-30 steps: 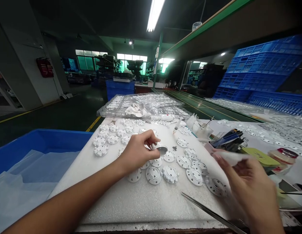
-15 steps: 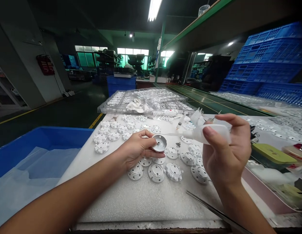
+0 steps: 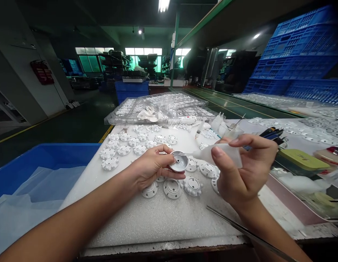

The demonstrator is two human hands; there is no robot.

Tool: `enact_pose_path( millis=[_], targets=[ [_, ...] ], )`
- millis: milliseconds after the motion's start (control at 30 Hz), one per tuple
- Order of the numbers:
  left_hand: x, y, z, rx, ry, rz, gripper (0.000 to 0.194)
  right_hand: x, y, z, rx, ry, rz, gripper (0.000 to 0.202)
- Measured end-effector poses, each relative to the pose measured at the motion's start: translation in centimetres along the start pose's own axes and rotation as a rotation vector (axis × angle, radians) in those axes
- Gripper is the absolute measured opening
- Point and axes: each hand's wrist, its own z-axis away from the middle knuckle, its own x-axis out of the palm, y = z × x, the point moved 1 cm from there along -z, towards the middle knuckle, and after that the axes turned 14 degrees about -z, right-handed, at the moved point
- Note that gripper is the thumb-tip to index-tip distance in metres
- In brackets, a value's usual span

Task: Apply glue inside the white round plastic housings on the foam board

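In my left hand (image 3: 154,163) I pinch a small round metal cup (image 3: 180,164) by its rim. Its hollow side, with a hole in the middle, faces me. My right hand (image 3: 246,167) is closed around a translucent white squeeze bottle (image 3: 226,153), held nearly level. The bottle's thin nozzle points left, and its tip is at the cup's inside; whether it touches the wall I cannot tell. White round parts (image 3: 172,188) with knobbed edges lie on the foam sheet (image 3: 136,225) beneath and around both hands. A pair of long metal tweezers (image 3: 229,222) lies below my right hand.
A blue bin (image 3: 62,149) with plastic film stands on the left. Clear trays of small white parts (image 3: 131,109) lie at the back. To the right are a yellow-green lidded box (image 3: 304,159) and stacked blue crates (image 3: 297,51).
My right hand has brought the squeeze bottle left and slightly down, so its nozzle now reaches into the cup. My left hand keeps hold of the cup. The view has shifted slightly.
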Motion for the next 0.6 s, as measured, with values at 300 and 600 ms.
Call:
enact_pose_path(
  millis=[300,600],
  targets=[
    [-0.17,0.08,0.01,-0.007,-0.019,-0.003,0.015,-0.14,0.14,0.15,-0.155,0.035,-0.031,0.024],
    [-0.15,0.13,0.04,-0.016,-0.027,-0.025,0.014,-0.1,0.66,0.3,-0.043,0.065,-0.113,0.021]
  ],
)
